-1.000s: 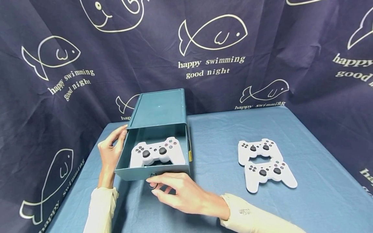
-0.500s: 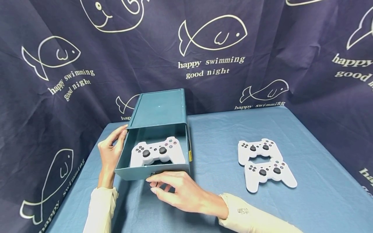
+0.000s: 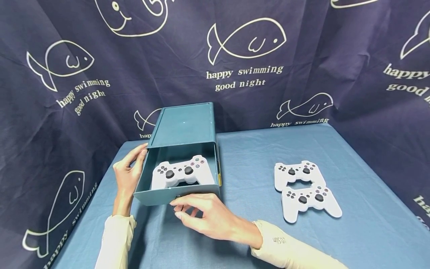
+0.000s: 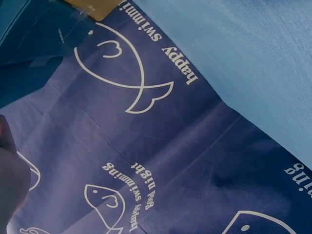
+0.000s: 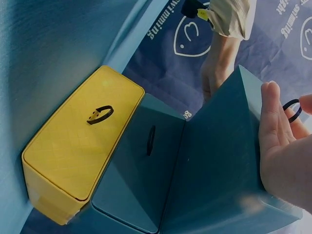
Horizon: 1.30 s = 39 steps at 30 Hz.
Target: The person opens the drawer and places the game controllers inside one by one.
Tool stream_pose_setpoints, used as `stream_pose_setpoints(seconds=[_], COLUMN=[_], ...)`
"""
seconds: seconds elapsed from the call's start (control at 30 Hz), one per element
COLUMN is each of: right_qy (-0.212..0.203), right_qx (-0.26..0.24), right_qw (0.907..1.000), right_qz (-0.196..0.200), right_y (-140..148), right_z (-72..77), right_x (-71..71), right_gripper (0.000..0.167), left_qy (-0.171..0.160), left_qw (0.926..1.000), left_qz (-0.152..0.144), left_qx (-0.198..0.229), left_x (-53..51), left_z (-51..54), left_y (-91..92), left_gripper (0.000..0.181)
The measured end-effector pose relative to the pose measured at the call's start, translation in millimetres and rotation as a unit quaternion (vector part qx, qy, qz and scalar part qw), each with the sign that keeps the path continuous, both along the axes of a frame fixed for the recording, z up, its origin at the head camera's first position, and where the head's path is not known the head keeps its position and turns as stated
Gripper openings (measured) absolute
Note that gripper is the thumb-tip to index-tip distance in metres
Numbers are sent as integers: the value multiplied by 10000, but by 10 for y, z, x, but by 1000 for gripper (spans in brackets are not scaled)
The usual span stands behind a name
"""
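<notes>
A teal drawer unit [image 3: 183,125] stands at the back left, its top drawer [image 3: 158,197] pulled out toward me. Inside that drawer lies a white game controller [image 3: 183,172] with black sticks. My left hand [image 3: 127,172] holds the unit's left front edge with bent fingers and thumb. Only a dark part of that hand [image 4: 12,185] enters the left wrist view. At the drawer's front, my right hand [image 3: 209,218] has the black loop pull [image 5: 291,110] between thumb and fingers. Its fingers also lie against the drawer's front panel in the right wrist view.
Two more white controllers, a rear one [image 3: 280,177] and a front one [image 3: 290,209], overlap on the blue cloth [image 3: 248,164] at right. Below the pulled-out drawer are a closed teal drawer [image 5: 141,180] and a yellow drawer [image 5: 73,151]. A dark fish-print curtain [image 3: 245,93] hangs behind.
The top drawer has slid slightly back into the unit, carrying its controller along. My right hand has moved forward with it. My left hand stays at the unit's edge.
</notes>
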State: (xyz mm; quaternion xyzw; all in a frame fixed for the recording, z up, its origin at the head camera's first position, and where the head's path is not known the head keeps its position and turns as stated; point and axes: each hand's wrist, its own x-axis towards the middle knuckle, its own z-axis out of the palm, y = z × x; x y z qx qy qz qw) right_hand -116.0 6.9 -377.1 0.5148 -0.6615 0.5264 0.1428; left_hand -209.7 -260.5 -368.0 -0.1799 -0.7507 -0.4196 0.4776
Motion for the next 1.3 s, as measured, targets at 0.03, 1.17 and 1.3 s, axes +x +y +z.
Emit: stream_pose_setpoints(seconds=[0.03, 1.17, 1.3], right_qy=[13, -349, -523], right_qx=[-5, -108, -120], right_qw=[10000, 9992, 9984], right_qz=[-13, -136, -160], right_y=[-1, -60, -65], right_z=[2, 12, 22], right_x=[-3, -212, -239], right_gripper=[26, 24, 24], left_qy=[-14, -159, -187], left_qw=[10000, 9998, 9998], left_qz=[4, -46, -29], left_qx=[5, 74, 14], left_x=[-6, 9, 28], left_z=[-4, -8, -1], left_y=[-7, -17, 2], left_gripper=[21, 26, 25])
